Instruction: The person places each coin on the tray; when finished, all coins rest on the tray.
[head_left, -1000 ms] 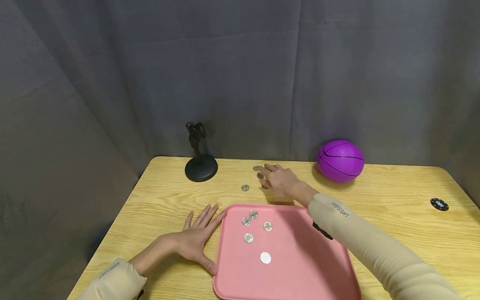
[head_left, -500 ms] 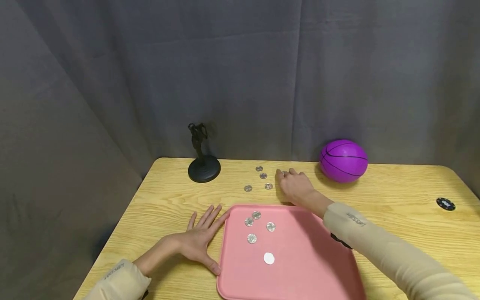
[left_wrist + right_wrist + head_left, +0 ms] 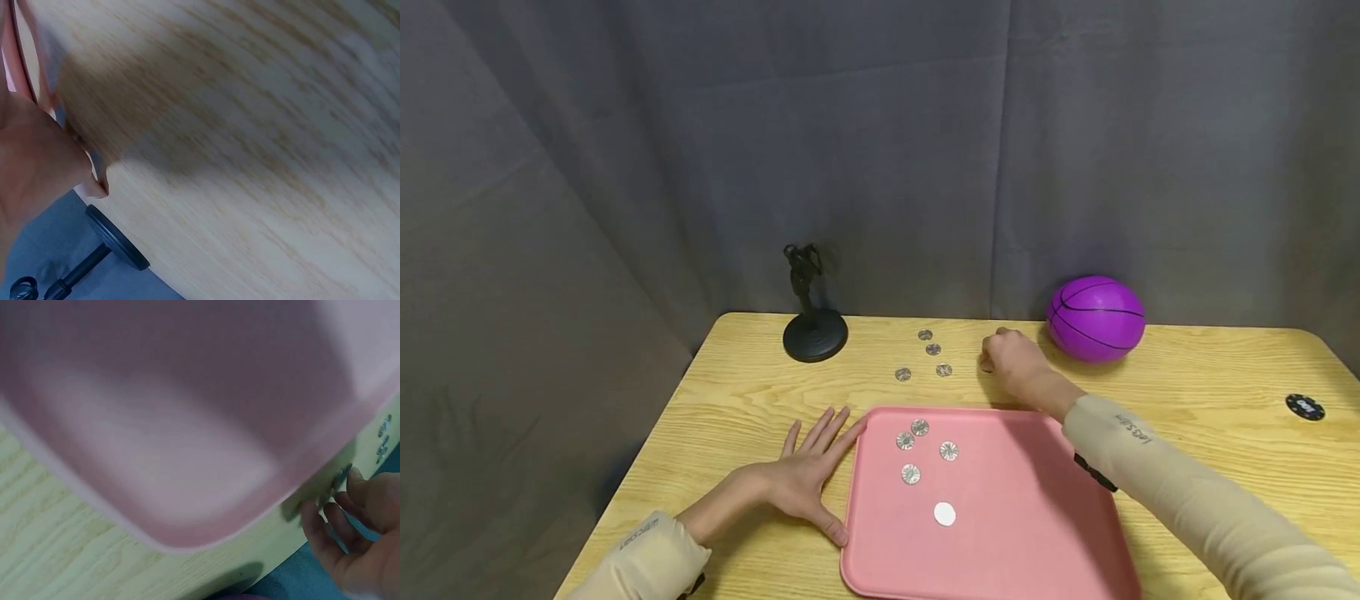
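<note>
My left hand (image 3: 801, 487) lies with fingers spread, its thumb and forefinger at the left rim of the pink tray (image 3: 1000, 558). Several silvery coins (image 3: 911, 473) and a white disc (image 3: 944, 513) lie in that tray. Beyond its far rim, my right hand (image 3: 1015, 358) pinches a coin (image 3: 341, 477) between thumb and curled fingers, low over the table. From the head, its fingers mostly hide that coin. More silvery coins (image 3: 933, 349) lie on the table left of the right hand.
A purple ball (image 3: 1096, 320) stands at the back, right of the right hand. At the back left is a black stand (image 3: 815, 335) with a round base. A black chip (image 3: 1305, 407) lies far right, and a dark curtain (image 3: 880, 167) hangs behind the table.
My right hand has moved right from over the table coins, uncovering them, and has taken hold of a coin there. My left hand has stayed at the tray's rim.
</note>
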The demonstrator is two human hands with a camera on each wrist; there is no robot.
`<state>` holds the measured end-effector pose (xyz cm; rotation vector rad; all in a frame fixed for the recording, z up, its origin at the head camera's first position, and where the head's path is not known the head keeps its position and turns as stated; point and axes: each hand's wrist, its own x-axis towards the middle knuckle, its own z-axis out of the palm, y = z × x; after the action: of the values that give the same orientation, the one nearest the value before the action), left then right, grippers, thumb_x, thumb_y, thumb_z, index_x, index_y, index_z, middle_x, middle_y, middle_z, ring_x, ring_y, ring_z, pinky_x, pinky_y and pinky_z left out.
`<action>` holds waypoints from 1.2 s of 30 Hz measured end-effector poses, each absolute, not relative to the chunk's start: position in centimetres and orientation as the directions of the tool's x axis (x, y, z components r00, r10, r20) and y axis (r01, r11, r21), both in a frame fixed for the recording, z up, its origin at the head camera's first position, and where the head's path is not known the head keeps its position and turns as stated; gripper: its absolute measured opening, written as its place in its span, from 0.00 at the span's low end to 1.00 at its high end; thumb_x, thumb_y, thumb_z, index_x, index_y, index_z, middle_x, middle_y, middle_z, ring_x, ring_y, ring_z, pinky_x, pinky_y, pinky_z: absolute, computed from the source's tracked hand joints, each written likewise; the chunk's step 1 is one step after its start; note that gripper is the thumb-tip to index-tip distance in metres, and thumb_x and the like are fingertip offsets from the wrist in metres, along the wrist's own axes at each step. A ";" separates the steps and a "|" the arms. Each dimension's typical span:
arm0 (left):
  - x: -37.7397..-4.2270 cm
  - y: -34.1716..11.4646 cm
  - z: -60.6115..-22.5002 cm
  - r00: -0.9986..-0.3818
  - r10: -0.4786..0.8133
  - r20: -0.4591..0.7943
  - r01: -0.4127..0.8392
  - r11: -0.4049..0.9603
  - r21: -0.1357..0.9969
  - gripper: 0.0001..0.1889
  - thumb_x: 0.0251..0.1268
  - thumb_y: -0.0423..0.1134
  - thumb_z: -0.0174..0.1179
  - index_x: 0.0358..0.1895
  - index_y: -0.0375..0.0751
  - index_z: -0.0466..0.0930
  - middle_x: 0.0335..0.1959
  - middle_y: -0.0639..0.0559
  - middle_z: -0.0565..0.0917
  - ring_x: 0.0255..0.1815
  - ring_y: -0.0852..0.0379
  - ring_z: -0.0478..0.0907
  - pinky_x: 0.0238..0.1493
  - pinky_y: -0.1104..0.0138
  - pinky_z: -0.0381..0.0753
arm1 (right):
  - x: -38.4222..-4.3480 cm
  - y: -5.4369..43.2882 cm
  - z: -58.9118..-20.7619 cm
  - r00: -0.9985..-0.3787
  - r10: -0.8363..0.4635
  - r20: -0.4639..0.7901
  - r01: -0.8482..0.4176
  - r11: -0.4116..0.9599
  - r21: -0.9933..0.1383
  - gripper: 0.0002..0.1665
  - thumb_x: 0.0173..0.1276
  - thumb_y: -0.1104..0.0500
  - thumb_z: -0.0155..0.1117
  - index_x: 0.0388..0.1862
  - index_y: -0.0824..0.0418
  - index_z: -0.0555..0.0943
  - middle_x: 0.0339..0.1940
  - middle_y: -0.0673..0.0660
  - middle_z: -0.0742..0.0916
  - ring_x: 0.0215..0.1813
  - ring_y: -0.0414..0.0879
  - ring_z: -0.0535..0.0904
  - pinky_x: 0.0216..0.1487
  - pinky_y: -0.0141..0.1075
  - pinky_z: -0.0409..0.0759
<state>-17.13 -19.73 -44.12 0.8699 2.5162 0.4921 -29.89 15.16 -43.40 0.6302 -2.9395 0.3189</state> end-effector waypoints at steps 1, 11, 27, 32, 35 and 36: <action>-17.1 -19.7 -44.1 -0.711 0.645 -0.281 0.491 0.741 0.458 0.73 0.34 0.71 0.73 0.79 0.57 0.28 0.79 0.44 0.27 0.77 0.44 0.21 0.65 0.34 0.23 | -29.9 15.3 -43.3 -0.903 -0.399 0.157 -0.425 0.882 -0.202 0.08 0.56 0.71 0.64 0.20 0.61 0.80 0.26 0.57 0.81 0.34 0.53 0.79 0.36 0.47 0.80; -17.2 -19.6 -44.1 -0.710 0.646 -0.279 0.493 0.740 0.458 0.73 0.36 0.68 0.75 0.79 0.55 0.28 0.78 0.42 0.27 0.77 0.42 0.20 0.64 0.33 0.23 | -29.4 15.5 -43.2 -0.926 -0.357 0.124 -0.378 0.864 -0.333 0.05 0.55 0.63 0.75 0.30 0.59 0.86 0.28 0.53 0.86 0.33 0.49 0.82 0.38 0.45 0.81; -17.5 -19.7 -44.0 -0.707 0.649 -0.282 0.509 0.743 0.435 0.73 0.37 0.67 0.75 0.79 0.54 0.26 0.78 0.40 0.26 0.76 0.40 0.19 0.64 0.33 0.23 | -29.2 17.9 -41.4 -0.855 -0.517 0.026 -0.478 0.770 -0.422 0.17 0.46 0.56 0.83 0.32 0.62 0.86 0.30 0.53 0.87 0.36 0.49 0.81 0.42 0.45 0.79; -17.5 -19.6 -44.1 -0.701 0.651 -0.292 0.506 0.742 0.439 0.74 0.37 0.69 0.73 0.78 0.53 0.25 0.78 0.39 0.26 0.76 0.40 0.19 0.64 0.33 0.23 | -29.1 19.5 -41.1 -0.794 -0.608 0.024 -0.568 0.726 -0.388 0.21 0.43 0.55 0.84 0.36 0.62 0.87 0.31 0.54 0.88 0.37 0.49 0.83 0.40 0.42 0.80; -17.4 -19.7 -44.3 -0.705 0.646 -0.294 0.502 0.747 0.436 0.73 0.37 0.69 0.73 0.79 0.53 0.26 0.78 0.40 0.26 0.76 0.40 0.20 0.65 0.33 0.23 | -29.0 20.2 -41.0 -0.788 -0.616 0.000 -0.571 0.730 -0.376 0.21 0.41 0.57 0.84 0.34 0.63 0.87 0.28 0.52 0.87 0.33 0.45 0.82 0.35 0.38 0.80; -17.4 -19.8 -44.3 -0.710 0.641 -0.292 0.501 0.751 0.429 0.73 0.37 0.68 0.74 0.79 0.53 0.27 0.78 0.40 0.27 0.76 0.40 0.20 0.65 0.33 0.24 | -29.0 20.3 -40.9 -0.784 -0.621 -0.001 -0.575 0.727 -0.375 0.20 0.40 0.58 0.85 0.32 0.62 0.86 0.26 0.52 0.86 0.32 0.44 0.81 0.33 0.37 0.79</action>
<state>-17.38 -19.76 -44.30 0.8691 2.5234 0.4472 -28.95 20.32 -40.95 1.0561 -3.0361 0.5901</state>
